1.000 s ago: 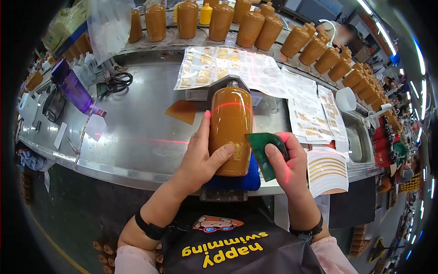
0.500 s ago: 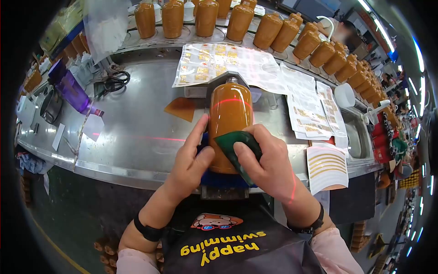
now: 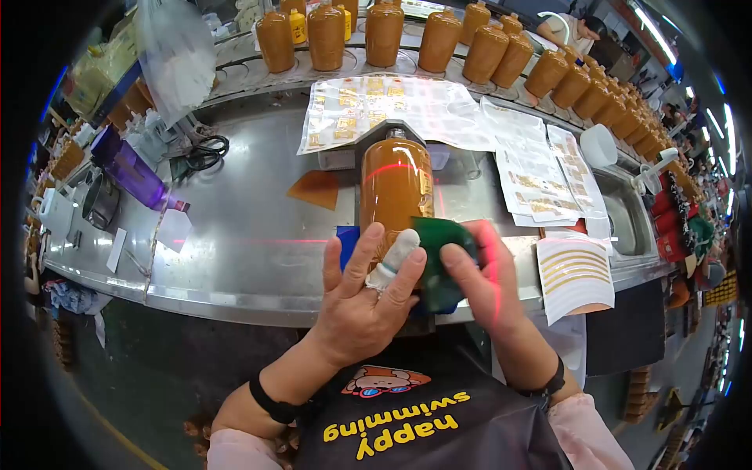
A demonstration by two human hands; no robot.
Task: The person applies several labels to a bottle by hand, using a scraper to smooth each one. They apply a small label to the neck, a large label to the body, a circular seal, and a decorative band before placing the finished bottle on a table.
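Observation:
A glossy brown bottle (image 3: 388, 184) lies in a holder, its neck at a dark angular stop (image 3: 368, 143) and a blue pad (image 3: 346, 241) showing beside its lower end. Gold markings show along the bottle's right side. My left hand (image 3: 356, 313) is over the bottle's lower end with fingers spread; one finger wears a white covering (image 3: 398, 254). Pinched in my right hand (image 3: 489, 278) is a green flexible scraper (image 3: 445, 254), blurred, just right of the bottle. Red laser lines cross the bottle and my right hand.
Printed decal sheets (image 3: 462, 113) lie behind the holder, with more sheets (image 3: 533, 176) to the right near a sink (image 3: 623, 207). Brown bottles (image 3: 384, 35) line the curved track behind. Scissors (image 3: 205, 153), a purple bottle (image 3: 129, 168) and a brown triangular piece (image 3: 317, 188) are left. Another person (image 3: 576, 31) is far right.
My left hand has moved from the bottle's left side across its lower end, fingers spreading. My right hand has drawn the green scraper rightward off the bottle's front, uncovering gold markings. Background bottles have shifted right.

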